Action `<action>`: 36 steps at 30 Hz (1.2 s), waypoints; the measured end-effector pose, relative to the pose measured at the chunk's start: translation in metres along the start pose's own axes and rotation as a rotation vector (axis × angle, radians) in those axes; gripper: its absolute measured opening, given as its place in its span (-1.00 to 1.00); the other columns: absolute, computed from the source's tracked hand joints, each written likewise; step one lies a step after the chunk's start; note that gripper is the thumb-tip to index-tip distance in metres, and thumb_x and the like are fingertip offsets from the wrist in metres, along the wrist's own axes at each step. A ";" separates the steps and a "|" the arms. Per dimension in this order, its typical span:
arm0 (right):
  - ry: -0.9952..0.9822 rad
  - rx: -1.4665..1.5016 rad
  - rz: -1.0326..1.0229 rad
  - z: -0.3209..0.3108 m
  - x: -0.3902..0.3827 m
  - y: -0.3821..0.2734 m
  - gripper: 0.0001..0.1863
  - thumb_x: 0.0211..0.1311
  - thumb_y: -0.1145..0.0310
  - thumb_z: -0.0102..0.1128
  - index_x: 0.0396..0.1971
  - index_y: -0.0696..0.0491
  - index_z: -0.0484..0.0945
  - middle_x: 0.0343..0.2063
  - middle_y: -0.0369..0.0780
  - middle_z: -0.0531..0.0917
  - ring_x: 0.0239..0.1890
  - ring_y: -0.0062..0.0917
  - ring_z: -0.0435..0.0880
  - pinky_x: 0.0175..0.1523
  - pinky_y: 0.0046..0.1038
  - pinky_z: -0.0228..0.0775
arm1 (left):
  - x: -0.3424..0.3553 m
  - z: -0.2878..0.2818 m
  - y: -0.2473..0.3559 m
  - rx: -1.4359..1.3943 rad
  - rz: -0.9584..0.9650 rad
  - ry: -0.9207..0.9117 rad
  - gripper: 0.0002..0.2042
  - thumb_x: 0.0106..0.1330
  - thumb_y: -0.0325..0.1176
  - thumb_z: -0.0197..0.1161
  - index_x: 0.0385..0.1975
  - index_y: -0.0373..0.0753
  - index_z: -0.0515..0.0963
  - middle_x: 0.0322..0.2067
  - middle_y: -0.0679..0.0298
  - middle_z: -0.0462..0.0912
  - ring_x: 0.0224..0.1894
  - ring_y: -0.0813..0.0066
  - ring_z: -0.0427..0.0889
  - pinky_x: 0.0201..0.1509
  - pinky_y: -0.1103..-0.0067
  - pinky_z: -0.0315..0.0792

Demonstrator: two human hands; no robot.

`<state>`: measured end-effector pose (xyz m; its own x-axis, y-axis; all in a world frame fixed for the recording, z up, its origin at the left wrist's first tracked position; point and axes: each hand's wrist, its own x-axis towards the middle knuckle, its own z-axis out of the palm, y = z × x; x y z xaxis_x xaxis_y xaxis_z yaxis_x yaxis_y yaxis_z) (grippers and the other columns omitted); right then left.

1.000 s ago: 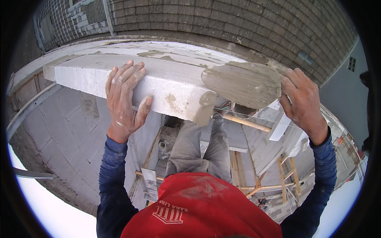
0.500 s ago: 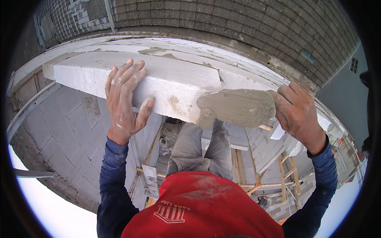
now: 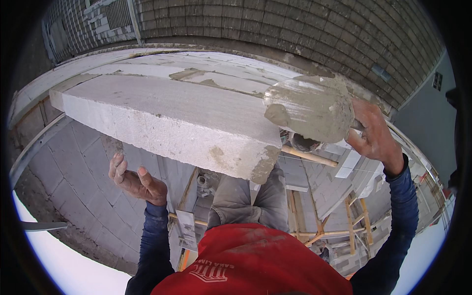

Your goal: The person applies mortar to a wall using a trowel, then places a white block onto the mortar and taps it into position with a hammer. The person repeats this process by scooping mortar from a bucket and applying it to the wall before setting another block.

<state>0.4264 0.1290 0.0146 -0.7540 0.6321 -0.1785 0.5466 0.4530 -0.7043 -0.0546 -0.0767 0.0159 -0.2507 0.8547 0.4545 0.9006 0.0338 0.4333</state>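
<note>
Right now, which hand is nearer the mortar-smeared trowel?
Right. The right hand grips the trowel at its right end; the left hand is empty, well to the trowel's left and lower in the picture.

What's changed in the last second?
The left hand let go of the pale block and dropped toward the person, now open below its near edge. The trowel went down to the block's right end, then back up and away. The block sits lower in the picture; camera movement may account for some of that. Unchanged: right hand gripping the trowel, mortar on the block's right end.
</note>
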 end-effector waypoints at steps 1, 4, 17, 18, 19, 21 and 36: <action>0.119 -0.157 -0.042 0.006 0.006 0.009 -0.46 -0.11 0.44 0.32 0.00 0.19 0.58 -0.05 -0.01 0.66 -0.02 -0.07 0.61 0.04 -0.20 0.52 | -0.014 -0.001 -0.001 0.006 -0.063 -0.003 -0.67 0.52 -0.17 0.11 0.12 -0.22 0.40 0.13 0.07 0.44 0.27 0.13 0.41 0.47 0.18 0.22; 0.103 -0.314 0.013 0.031 0.033 0.030 -0.54 0.00 0.41 0.35 0.00 0.11 0.61 -0.06 -0.10 0.65 -0.02 -0.15 0.60 0.07 -0.22 0.49 | -0.061 -0.001 -0.007 -0.022 -0.263 -0.141 -0.69 0.51 -0.30 0.16 0.11 -0.32 0.40 0.08 0.00 0.46 0.21 0.10 0.44 0.42 0.15 0.22; 0.039 -0.604 -0.057 0.027 0.067 0.001 -0.68 0.09 0.48 0.32 -0.10 0.00 0.68 -0.20 -0.26 0.60 -0.13 -0.37 0.56 -0.09 -0.30 0.40 | -0.257 -0.008 -0.065 0.060 -0.825 -0.841 -0.51 0.47 -0.24 0.23 0.21 -0.51 0.38 0.08 -0.22 0.51 0.11 -0.14 0.51 0.22 0.15 0.38; 0.027 -0.596 -0.016 0.028 0.070 0.004 -0.69 0.09 0.49 0.31 -0.11 0.00 0.68 -0.19 -0.25 0.60 -0.13 -0.37 0.56 -0.07 -0.30 0.40 | -0.261 -0.010 -0.067 0.041 -0.837 -0.868 -0.53 0.47 -0.22 0.22 0.17 -0.50 0.41 0.05 -0.19 0.54 0.09 -0.11 0.54 0.20 0.17 0.40; 0.014 -0.585 0.031 0.031 0.073 0.007 -0.70 0.10 0.49 0.30 -0.12 0.00 0.68 -0.18 -0.25 0.61 -0.12 -0.37 0.57 -0.06 -0.30 0.41 | -0.265 -0.011 -0.069 0.034 -0.879 -0.897 -0.56 0.47 -0.21 0.21 0.13 -0.48 0.45 0.03 -0.16 0.57 0.06 -0.08 0.56 0.18 0.18 0.42; -0.072 -0.671 0.015 0.043 0.082 0.009 -0.71 0.11 0.49 0.29 -0.12 0.01 0.68 -0.16 -0.24 0.63 -0.11 -0.37 0.58 -0.04 -0.30 0.42 | -0.272 -0.010 -0.074 -0.020 -0.916 -0.925 -0.60 0.47 -0.19 0.22 0.06 -0.46 0.50 -0.03 -0.11 0.63 0.02 -0.05 0.59 0.15 0.21 0.45; -0.024 -0.543 -0.029 0.064 0.157 -0.026 -0.80 0.14 0.47 0.30 -0.21 0.03 0.70 -0.25 -0.24 0.64 -0.15 -0.37 0.65 -0.10 -0.32 0.47 | -0.350 0.004 -0.108 0.061 -0.654 -1.078 -0.56 0.43 -0.13 0.28 0.04 -0.45 0.54 -0.07 -0.06 0.68 0.08 -0.01 0.60 0.19 0.26 0.46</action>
<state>0.2710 0.1762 -0.0394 -0.7759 0.6034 -0.1843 0.6306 0.7335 -0.2536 -0.0625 -0.3772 -0.1933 -0.2643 0.6558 -0.7072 0.7400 0.6081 0.2874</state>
